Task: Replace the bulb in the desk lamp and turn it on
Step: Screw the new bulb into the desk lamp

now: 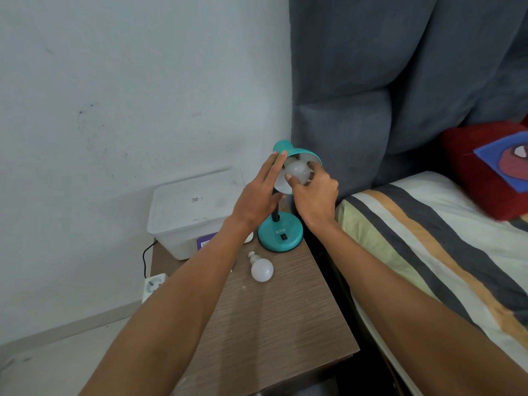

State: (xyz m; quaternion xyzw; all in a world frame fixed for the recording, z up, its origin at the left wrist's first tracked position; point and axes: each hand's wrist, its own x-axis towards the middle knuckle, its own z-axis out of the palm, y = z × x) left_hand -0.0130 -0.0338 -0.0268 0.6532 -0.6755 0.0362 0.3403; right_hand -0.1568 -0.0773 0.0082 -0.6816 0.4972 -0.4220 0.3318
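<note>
A teal desk lamp stands at the back of the wooden bedside table point(271, 324), its round base point(281, 234) carrying a black switch. Its shade point(300, 151) is tipped toward me. My left hand point(258, 195) lies flat against the shade's left rim, fingers stretched out, steadying it. My right hand point(313, 194) has its fingertips closed around a white bulb point(297, 172) sitting inside the shade. A second white bulb point(261, 268) lies loose on the table in front of the base, its screw cap pointing away from me.
A white lidded plastic box point(188, 212) sits at the table's back left. A white power strip point(154, 282) with a black cable hangs off the left edge. A bed with a striped sheet point(443, 238) and a grey headboard point(400, 81) borders the right side.
</note>
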